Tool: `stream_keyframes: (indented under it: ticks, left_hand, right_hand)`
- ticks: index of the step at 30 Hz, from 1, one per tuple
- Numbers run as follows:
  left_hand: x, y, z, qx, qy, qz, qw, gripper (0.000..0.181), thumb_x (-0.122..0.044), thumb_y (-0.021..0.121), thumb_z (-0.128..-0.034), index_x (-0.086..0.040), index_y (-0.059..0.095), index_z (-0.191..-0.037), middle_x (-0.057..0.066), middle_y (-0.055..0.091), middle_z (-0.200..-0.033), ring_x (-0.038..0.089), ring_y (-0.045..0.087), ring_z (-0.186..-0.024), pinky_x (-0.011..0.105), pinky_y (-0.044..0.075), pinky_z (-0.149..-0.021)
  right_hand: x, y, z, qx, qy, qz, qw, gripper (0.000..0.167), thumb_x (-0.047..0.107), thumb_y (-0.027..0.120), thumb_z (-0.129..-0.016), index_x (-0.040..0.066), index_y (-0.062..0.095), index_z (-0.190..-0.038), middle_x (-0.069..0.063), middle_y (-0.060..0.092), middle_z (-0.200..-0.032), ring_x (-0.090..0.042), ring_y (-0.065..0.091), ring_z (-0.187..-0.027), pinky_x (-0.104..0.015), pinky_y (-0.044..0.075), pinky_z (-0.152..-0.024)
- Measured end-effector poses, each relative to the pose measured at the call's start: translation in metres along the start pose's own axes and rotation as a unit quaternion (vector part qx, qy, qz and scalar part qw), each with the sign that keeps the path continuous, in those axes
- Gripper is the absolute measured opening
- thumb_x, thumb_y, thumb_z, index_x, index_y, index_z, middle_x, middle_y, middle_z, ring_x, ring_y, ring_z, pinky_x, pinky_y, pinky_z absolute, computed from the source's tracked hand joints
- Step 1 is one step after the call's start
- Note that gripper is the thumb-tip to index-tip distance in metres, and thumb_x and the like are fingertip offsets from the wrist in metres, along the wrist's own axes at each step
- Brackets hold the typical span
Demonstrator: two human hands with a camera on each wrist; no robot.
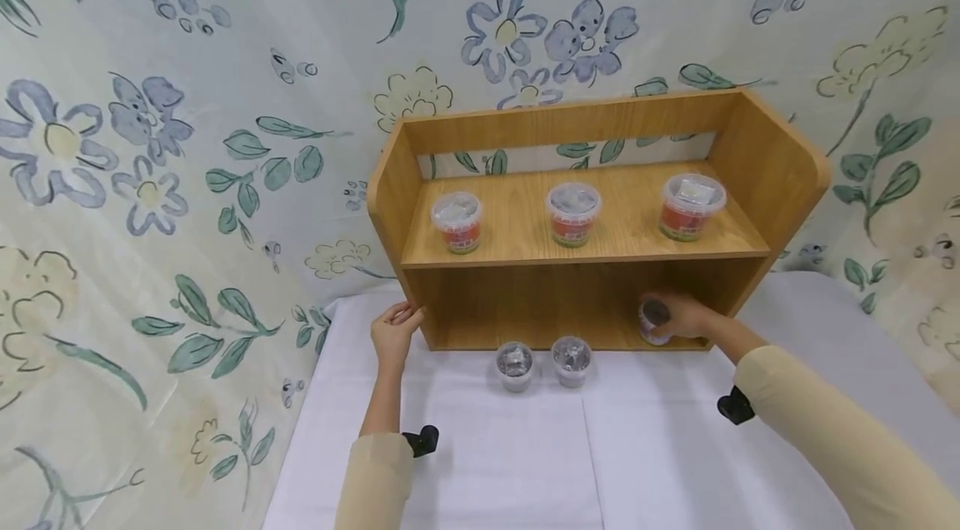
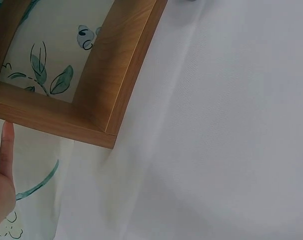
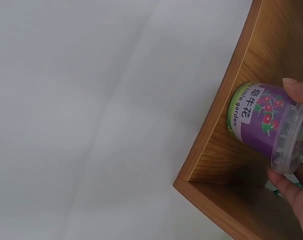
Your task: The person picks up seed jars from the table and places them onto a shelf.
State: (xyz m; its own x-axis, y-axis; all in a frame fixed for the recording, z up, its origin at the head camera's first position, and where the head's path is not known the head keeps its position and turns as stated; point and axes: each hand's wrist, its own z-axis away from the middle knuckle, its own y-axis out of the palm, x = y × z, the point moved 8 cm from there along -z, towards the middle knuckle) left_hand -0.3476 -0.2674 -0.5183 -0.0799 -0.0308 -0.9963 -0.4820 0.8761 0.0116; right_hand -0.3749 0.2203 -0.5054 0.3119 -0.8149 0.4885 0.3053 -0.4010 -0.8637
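Observation:
My right hand grips a small lidded plastic cup by its lid. Its purple label carries pink flowers and reads "little garden". The cup is on the right of the lower shelf of a wooden two-tier rack, upright or nearly so. At the rack's left side panel is my left hand. Two straight fingers reach the panel's outer face in the left wrist view, where the thumb is hidden. Two more lidded cups, a left cup and a right cup, stand before the rack.
On the upper shelf stand three red-labelled lidded cups: left, middle and right. A white cloth covers the table. Behind the rack hangs a floral curtain.

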Motion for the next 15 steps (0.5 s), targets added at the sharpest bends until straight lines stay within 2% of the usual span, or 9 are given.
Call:
stream_keyframes:
  ticks: [6,11,15]
  left_hand:
    - [0.0020,-0.0004,-0.0015,0.002,-0.003,-0.004,1.0000,0.031,-0.005,0.079,-0.0676,0.007,0.068,-0.094,0.017,0.070,-0.090,0.011,0.068,-0.079,0.019,0.055,-0.067]
    - [0.0022,-0.0001,-0.0022,-0.002,-0.002,-0.004,1.0000,0.030,-0.004,0.079,-0.0675,0.006,0.069,-0.093,0.016,0.070,-0.089,0.013,0.068,-0.080,0.019,0.055,-0.066]
    - [0.0018,-0.0001,-0.0012,-0.003,-0.001,-0.004,1.0000,0.030,-0.004,0.079,-0.0674,0.006,0.069,-0.093,0.018,0.070,-0.090,0.015,0.069,-0.081,0.019,0.055,-0.067]
  right_hand:
    - [0.0010,0.0029,-0.0003,0.001,-0.001,0.001,1.0000,0.063,0.014,0.076,-0.073,-0.006,0.047,-0.125,-0.027,0.051,-0.116,-0.045,0.046,-0.107,-0.060,0.040,-0.090]
    - [-0.0004,0.0030,-0.0021,-0.002,-0.008,0.008,0.9999,0.063,0.015,0.076,-0.073,-0.006,0.047,-0.125,-0.028,0.051,-0.116,-0.045,0.047,-0.106,-0.060,0.042,-0.089]
    - [-0.0025,0.0006,-0.0010,-0.018,0.004,-0.005,0.9998,0.070,0.021,0.077,-0.072,-0.005,0.044,-0.128,-0.029,0.050,-0.118,-0.046,0.046,-0.108,-0.060,0.041,-0.089]
